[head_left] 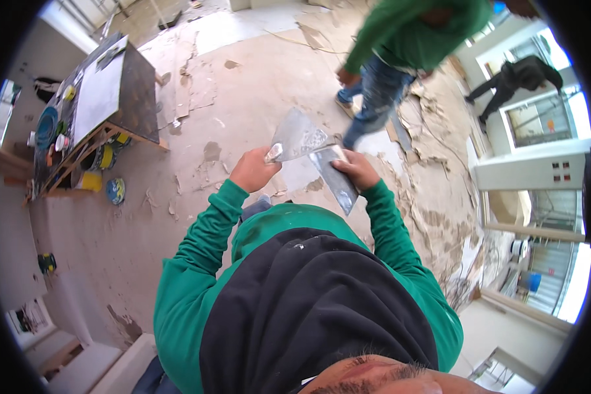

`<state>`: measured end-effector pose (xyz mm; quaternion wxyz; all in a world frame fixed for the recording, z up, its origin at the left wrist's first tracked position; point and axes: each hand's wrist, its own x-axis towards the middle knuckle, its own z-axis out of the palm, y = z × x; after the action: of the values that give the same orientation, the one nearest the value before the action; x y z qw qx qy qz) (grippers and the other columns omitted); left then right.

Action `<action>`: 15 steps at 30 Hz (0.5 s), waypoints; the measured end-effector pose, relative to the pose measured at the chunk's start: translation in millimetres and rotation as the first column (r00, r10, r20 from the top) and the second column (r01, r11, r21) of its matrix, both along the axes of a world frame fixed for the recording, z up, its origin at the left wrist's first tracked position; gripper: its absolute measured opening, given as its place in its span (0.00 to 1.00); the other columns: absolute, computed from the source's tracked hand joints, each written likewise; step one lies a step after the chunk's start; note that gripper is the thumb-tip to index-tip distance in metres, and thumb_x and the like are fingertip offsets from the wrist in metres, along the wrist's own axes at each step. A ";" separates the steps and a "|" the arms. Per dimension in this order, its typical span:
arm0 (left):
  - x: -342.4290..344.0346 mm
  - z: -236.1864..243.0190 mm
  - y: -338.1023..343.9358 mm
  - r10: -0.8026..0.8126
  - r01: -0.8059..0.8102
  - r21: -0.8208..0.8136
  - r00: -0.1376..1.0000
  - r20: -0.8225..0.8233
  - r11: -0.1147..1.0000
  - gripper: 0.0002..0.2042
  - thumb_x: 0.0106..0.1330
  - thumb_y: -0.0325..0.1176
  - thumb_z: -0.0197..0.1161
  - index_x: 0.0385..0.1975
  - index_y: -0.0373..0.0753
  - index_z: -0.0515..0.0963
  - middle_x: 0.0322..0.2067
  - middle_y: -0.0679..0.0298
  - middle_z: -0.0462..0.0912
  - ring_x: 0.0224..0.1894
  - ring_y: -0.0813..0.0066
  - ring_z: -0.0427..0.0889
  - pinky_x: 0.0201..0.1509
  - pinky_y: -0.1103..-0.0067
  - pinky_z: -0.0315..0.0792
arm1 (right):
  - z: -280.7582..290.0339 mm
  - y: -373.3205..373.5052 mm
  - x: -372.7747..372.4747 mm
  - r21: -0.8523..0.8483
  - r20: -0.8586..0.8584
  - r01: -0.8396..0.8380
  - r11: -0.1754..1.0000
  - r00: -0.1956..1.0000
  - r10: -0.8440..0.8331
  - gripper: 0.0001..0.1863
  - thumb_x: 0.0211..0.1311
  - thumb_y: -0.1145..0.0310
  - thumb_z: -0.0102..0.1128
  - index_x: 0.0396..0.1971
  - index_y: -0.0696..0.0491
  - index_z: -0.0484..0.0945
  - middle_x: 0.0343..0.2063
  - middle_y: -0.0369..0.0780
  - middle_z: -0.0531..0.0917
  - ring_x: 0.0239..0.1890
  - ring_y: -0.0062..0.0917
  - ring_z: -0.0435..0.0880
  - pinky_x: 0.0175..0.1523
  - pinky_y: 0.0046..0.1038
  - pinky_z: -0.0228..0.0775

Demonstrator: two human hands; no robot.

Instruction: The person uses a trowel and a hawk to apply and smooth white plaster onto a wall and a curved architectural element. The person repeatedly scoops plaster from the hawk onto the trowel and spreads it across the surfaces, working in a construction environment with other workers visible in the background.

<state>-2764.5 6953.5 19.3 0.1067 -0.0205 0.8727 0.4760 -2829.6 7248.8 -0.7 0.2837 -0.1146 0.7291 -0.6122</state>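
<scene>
In front of my body, my left hand point(255, 169) is closed around the handle of a putty knife point(299, 133). Its wide, fan-shaped metal blade points away from me, with whitish smears on it. My right hand point(356, 171) grips a rectangular metal trowel point(335, 182) by its near side, thumb on top. The trowel's long plate slants down toward my chest, and its far end meets or overlaps the corner of the putty knife blade. Whether the two blades touch is hard to tell. Both tools are held above the floor.
A co-worker in a green top point(414, 46) stands close by at the far right. Another person in dark clothes point(522, 75) bends near the windows. At left stands a work table point(98, 92) with buckets point(90, 180) beneath. Torn paper sheeting point(427, 131) lies on the floor.
</scene>
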 end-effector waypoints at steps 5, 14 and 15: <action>8.9 3.6 -36.8 0.094 -0.090 -0.244 0.996 0.007 0.966 0.17 0.55 0.45 0.63 0.38 0.39 0.80 0.33 0.47 0.83 0.39 0.46 0.81 0.44 0.61 0.75 | 20.4 -19.8 -13.5 -0.349 -0.228 0.373 0.860 0.856 -0.464 0.14 0.61 0.75 0.63 0.47 0.57 0.78 0.38 0.31 0.78 0.39 0.17 0.75 0.47 0.23 0.67; 15.5 -3.1 -114.5 -0.091 0.137 -0.536 0.989 0.112 0.833 0.17 0.55 0.48 0.65 0.38 0.43 0.79 0.32 0.50 0.83 0.39 0.48 0.82 0.42 0.58 0.76 | 73.2 -124.3 -29.2 0.612 -0.720 -0.216 0.761 0.247 0.649 0.20 0.51 0.75 0.59 0.42 0.36 0.85 0.43 0.33 0.82 0.52 0.29 0.76 0.57 0.34 0.62; 15.8 -3.6 -117.3 -0.166 0.195 -0.536 0.981 0.102 0.822 0.18 0.55 0.48 0.65 0.39 0.44 0.79 0.32 0.50 0.83 0.39 0.49 0.82 0.42 0.58 0.76 | 66.7 -137.8 -35.0 0.626 -0.708 -0.202 0.753 0.259 0.658 0.20 0.51 0.75 0.60 0.43 0.37 0.85 0.43 0.33 0.83 0.52 0.28 0.76 0.58 0.35 0.62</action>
<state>-2748.7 6836.2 15.7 0.1631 0.0205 0.9667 0.1963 -2864.6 7111.1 66.0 0.0195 -0.5634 0.8077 -0.1729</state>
